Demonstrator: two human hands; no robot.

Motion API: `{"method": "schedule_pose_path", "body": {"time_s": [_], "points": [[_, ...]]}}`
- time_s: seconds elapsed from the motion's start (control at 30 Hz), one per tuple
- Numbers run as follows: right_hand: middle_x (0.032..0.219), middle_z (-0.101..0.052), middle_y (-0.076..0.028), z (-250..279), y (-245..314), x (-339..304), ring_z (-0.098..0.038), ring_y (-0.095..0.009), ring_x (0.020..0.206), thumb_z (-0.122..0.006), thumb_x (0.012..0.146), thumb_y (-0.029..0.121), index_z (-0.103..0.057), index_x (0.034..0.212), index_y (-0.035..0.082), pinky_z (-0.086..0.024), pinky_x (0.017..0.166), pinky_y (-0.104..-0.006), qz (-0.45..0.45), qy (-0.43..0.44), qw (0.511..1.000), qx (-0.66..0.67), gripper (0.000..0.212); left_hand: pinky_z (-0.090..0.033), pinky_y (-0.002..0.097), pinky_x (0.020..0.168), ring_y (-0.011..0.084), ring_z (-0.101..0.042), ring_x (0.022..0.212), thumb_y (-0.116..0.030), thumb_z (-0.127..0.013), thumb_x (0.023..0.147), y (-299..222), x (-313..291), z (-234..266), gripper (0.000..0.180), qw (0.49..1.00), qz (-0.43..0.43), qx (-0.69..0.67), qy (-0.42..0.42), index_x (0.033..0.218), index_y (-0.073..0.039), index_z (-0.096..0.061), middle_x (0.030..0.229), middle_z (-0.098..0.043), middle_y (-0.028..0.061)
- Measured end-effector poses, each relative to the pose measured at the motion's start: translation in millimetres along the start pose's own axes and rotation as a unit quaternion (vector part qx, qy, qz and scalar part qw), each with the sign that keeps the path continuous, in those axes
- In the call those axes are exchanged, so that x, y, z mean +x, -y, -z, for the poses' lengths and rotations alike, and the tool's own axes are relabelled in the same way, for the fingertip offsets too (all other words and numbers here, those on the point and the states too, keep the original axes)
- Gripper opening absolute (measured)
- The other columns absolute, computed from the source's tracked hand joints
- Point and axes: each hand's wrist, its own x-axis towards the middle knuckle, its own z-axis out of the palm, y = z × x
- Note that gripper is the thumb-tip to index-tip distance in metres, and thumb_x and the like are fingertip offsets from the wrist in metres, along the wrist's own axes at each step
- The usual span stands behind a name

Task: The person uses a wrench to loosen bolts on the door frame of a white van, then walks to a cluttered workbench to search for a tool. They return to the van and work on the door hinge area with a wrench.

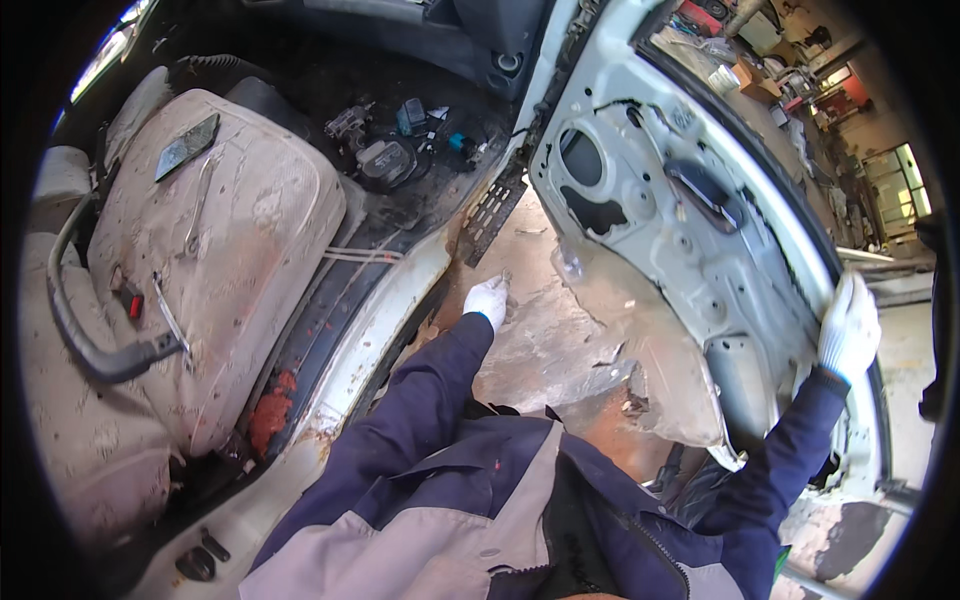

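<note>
My right hand (852,330), in a white knit glove, is closed over the window-side edge of an open car door (640,215). The door's inner trim is off, so bare grey metal with cut-outs shows, and a dark handle (705,195) sits in it. My left hand (486,302), gloved too, is low in the gap between door and sill. Its fingers are drawn together, and whatever they hold is too small to make out. Just above it is a dark perforated metal strip (492,222) by the hinge side. Clear plastic sheeting (655,335) hangs along the door's lower part.
On the dirty beige seat (265,205) at left lie a wrench (200,205), a dark flat panel (187,148), a red-handled tool (132,302) and a curved black bar (75,330). Loose parts (388,160) litter the footwell. The rusty door sill (345,385) runs beside my left arm.
</note>
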Motion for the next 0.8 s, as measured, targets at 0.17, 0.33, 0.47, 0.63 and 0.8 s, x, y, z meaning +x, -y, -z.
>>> {"method": "schedule_pose_path", "body": {"time_s": [0.17,0.33,0.47,0.63,0.8], "points": [[0.116,-0.079,-0.014,-28,-1,-17,-0.075,-0.034,0.104,-0.059,0.115,0.025,-0.076,0.127,0.006,-0.059,0.092,-0.043,-0.185,0.031,0.965,0.183,0.029,-0.053,0.0344,0.055,0.0177,-0.066,0.062,-0.033,-0.065,0.113,-41,105,1,0.043,0.997,0.057,-0.042,-0.017,0.149,-0.009,-0.068,0.087,-0.074,0.0088],[0.119,-0.079,-0.018,-61,-11,-32,-0.074,-0.037,0.107,-0.058,0.115,0.028,-0.077,0.127,0.004,-0.058,0.095,-0.0466,-0.205,0.051,0.967,0.139,0.033,-0.051,0.0373,0.056,0.0207,-0.064,0.063,-0.01,-0.053,0.109,-26,193,13,0.043,0.998,-0.037,0.037,-0.022,0.148,-0.013,-0.068,0.08,-0.067,0.0071],[0.117,-0.079,-0.019,-87,-22,-49,-0.074,-0.037,0.105,-0.057,0.116,0.026,-0.077,0.126,0.001,-0.058,0.094,-0.0461,-0.214,0.055,0.968,0.119,0.034,-0.053,0.0378,0.06,0.022,-0.066,0.066,-0.007,-0.051,0.107,-13,239,14,0.044,0.995,-0.039,0.084,-0.036,0.147,-0.012,-0.069,0.081,-0.068,0.0094],[0.121,-0.078,-0.018,-109,-33,-67,-0.074,-0.037,0.11,-0.047,0.119,0.028,-0.075,0.128,0.002,-0.058,0.098,-0.045,-0.201,0.046,0.974,0.089,0.039,-0.057,0.0329,0.066,0.0172,-0.068,0.077,0.003,-0.052,0.103,-18,289,9,0.054,0.989,-0.039,0.138,-0.029,0.155,-0.009,-0.062,0.097,-0.072,0.0072],[0.126,-0.077,-0.016,-107,-45,-81,-0.073,-0.037,0.117,-0.043,0.119,0.028,-0.074,0.133,0.006,-0.057,0.104,-0.0458,-0.198,0.063,0.978,0.016,0.04,-0.057,0.0378,0.067,0.0218,-0.071,0.079,-0.008,-0.054,0.107,-31,344,-3,0.029,0.996,0.059,0.06,0.043,0.13,-0.007,-0.071,0.095,-0.074,0.0123]]}}
